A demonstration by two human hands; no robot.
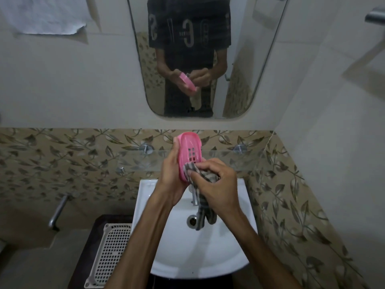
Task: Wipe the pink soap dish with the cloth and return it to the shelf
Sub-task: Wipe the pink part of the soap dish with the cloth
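Pink soap dish (pixel 190 155) held upright in left hand (pixel 171 174) over white sink (pixel 237 243), in front of glass shelf (pixel 218 161). Right hand (pixel 216 184) grips checked cloth (pixel 203 207), pressing it into dish's lower end. Mirror (pixel 239 59) shows shirt w/ large letters (reversed, not legible).

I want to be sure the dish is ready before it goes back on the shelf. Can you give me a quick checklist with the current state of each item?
1. Left hand grips the pink soap dish securely: ok.
2. Right hand holds the checked cloth against the dish's near end: ok.
3. Far end of the dish wiped: cannot tell.
4. Underside of the dish clean: cannot tell, it faces away.
5. Glass shelf has room to take the dish: ok.
6. Cloth tail hangs over the white sink, off the shelf: ok.
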